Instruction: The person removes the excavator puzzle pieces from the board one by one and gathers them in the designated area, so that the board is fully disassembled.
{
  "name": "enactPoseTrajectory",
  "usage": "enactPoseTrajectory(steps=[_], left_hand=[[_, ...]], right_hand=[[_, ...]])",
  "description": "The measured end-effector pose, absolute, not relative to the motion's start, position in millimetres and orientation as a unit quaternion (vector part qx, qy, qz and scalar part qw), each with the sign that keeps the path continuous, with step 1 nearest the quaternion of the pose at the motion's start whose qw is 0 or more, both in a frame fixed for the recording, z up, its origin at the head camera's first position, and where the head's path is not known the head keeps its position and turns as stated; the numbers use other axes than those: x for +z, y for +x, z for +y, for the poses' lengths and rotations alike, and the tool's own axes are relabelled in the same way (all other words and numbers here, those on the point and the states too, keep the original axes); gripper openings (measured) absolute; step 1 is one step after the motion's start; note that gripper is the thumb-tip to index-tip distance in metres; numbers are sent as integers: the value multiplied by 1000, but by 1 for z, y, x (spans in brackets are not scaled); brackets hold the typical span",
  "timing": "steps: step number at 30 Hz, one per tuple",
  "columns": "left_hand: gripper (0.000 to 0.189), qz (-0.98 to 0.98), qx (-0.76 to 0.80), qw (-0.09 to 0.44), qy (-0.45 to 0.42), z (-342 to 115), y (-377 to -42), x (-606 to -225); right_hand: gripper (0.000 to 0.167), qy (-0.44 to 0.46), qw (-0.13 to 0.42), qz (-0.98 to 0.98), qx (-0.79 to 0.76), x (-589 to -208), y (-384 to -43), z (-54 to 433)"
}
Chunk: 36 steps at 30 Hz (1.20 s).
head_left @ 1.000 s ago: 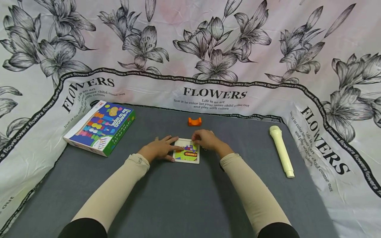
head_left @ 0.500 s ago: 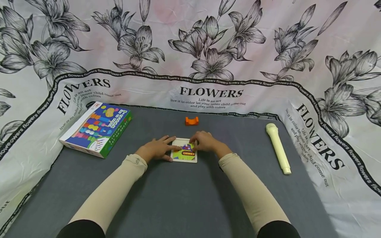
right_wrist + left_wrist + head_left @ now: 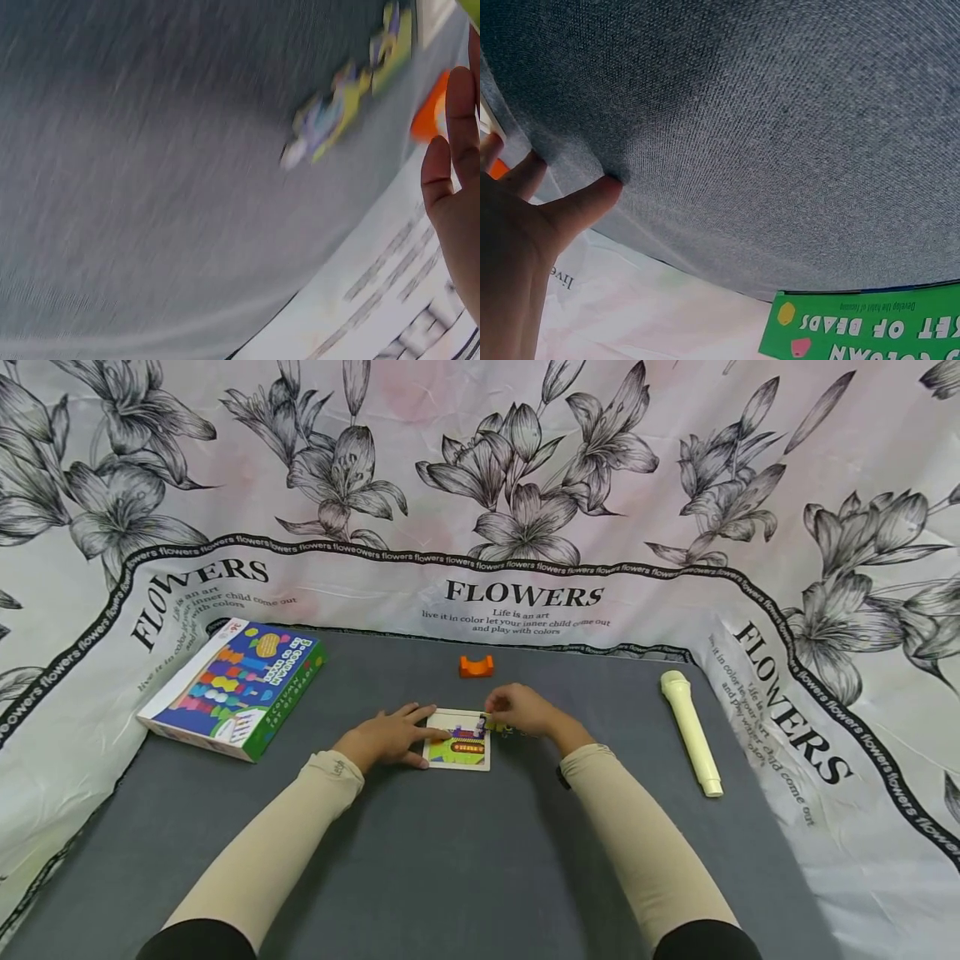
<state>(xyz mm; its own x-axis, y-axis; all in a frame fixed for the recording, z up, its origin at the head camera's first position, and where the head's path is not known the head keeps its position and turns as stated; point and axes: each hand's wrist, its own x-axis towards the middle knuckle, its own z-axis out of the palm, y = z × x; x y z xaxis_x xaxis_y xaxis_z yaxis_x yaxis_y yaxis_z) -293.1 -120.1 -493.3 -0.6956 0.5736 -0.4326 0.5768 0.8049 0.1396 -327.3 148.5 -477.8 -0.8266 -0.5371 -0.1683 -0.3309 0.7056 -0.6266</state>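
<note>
A small jigsaw puzzle in a pale frame, with a vehicle picture on green, lies mid-table in the head view. My left hand rests at its left side with fingers spread, the index finger reaching over the picture. At the puzzle's upper right corner my right hand pinches a green puzzle piece, largely hidden by the fingers in the head view. Loose puzzle pieces in yellow and purple lie on the grey cloth beside the frame, under the right hand.
An orange notched block sits beyond the puzzle. To the left stands a blue and green bead game box. A pale yellow stick with a knobbed end lies at the right. A flower-printed cloth borders the grey table.
My right hand has drawn back slightly to the right from over the puzzle, baring its upper right corner and the loose pieces beside it. The left hand keeps its place on the puzzle.
</note>
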Motion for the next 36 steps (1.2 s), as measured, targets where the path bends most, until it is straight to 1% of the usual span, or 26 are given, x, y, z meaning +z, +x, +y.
enactPoseTrajectory(steps=[8, 11, 14, 18, 21, 36], left_hand=[[67, 922, -4, 231, 309, -123, -294, -489], [67, 922, 0, 231, 310, -124, -293, -489], [67, 922, 4, 232, 309, -125, -291, -489], [66, 921, 12, 233, 311, -126, -290, -489], [66, 920, 17, 234, 314, -124, -290, -490], [66, 919, 16, 233, 318, -121, -291, -494]], right_hand=[[11, -189, 135, 914, -333, -475, -336, 211], [11, -173, 138, 919, -325, -480, -333, 232], [13, -161, 156, 921, -318, -485, -329, 243], [14, -149, 176, 919, -320, -489, -324, 248], [13, -146, 180, 920, -316, -492, -322, 249], [12, -151, 167, 924, -310, -494, -321, 245]])
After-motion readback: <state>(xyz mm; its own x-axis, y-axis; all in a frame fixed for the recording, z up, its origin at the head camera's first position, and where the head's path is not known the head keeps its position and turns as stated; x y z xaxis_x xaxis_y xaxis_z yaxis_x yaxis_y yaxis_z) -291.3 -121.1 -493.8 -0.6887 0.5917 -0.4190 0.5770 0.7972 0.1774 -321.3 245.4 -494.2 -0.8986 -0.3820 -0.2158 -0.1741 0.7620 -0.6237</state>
